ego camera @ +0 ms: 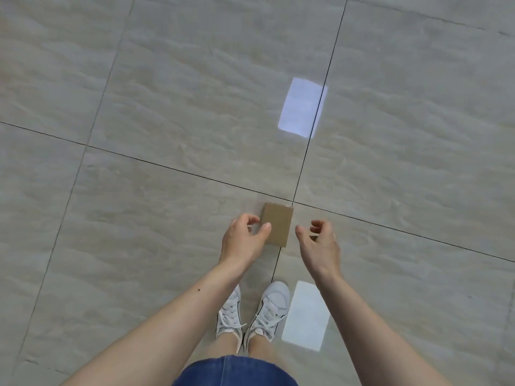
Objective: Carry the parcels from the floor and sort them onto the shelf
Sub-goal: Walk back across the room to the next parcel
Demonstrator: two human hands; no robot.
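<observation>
A small brown cardboard parcel (277,223) sits between my two hands, over the grey tiled floor just ahead of my feet. My left hand (245,240) pinches its left edge, with the thumb on the top face and the fingers curled at the side. My right hand (320,243) hovers a short gap from the parcel's right edge, its fingers loosely curled and holding nothing. I cannot tell whether the parcel touches the floor. No shelf is in view.
My white sneakers (253,310) stand on the tiles below the hands. Two bright rectangular light reflections lie on the floor, one ahead (302,107) and one beside my right foot (305,316). Dark grout lines cross under the parcel.
</observation>
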